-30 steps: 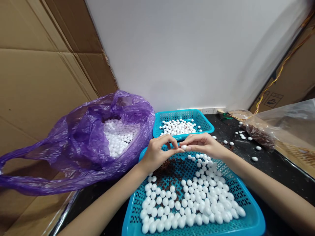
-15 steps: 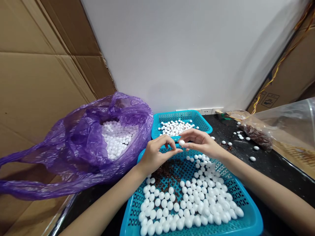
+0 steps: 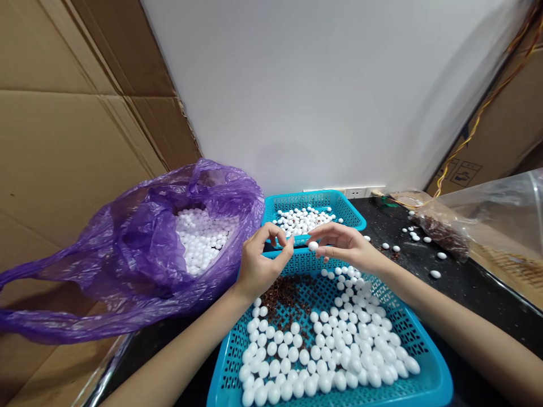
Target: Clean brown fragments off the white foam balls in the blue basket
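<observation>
My right hand pinches a small white egg-shaped piece between thumb and fingers, over the far rim of the near blue basket. To its left, my left hand has thumb and forefinger brought together; anything between the tips is too small to make out. A gap separates the two hands. Below them, the near blue basket holds many white egg-shaped pieces, mostly at its front and right. Small reddish-brown bits lie heaped at its back left.
A second blue basket with more white pieces stands behind. On the left sits an open purple plastic bag full of white pieces. Loose pieces and a clear bag of brown bits lie on the black tabletop at right, near yellow wires.
My left hand has drawn back to the left, away from the white piece, its thumb and forefinger now tilted upward. The right hand stays almost still with the piece.
</observation>
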